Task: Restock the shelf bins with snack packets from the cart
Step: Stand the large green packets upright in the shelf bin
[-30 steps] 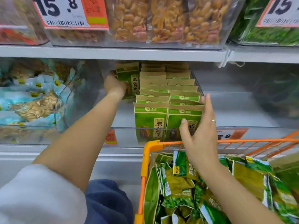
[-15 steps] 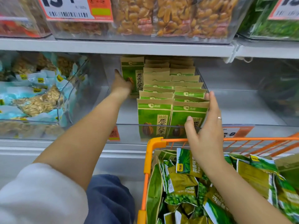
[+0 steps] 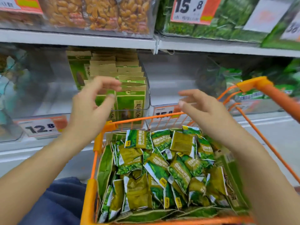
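Left hand: I hold it raised above the cart's far left corner, fingers loosely curled and apart, gripping nothing.
Right hand: raised beside it, fingers spread, empty.
Snack packets: heaped in the cart below both hands.
Shelf bin: just beyond my left fingers.

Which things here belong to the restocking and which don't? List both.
Belongs to the job:
- orange cart
- green snack packets heaped in it
- clear shelf bin of upright green-and-tan packets
- left hand and right hand, both empty above the cart

Just nearby:
- bin of nuts
- 12.8 price tag
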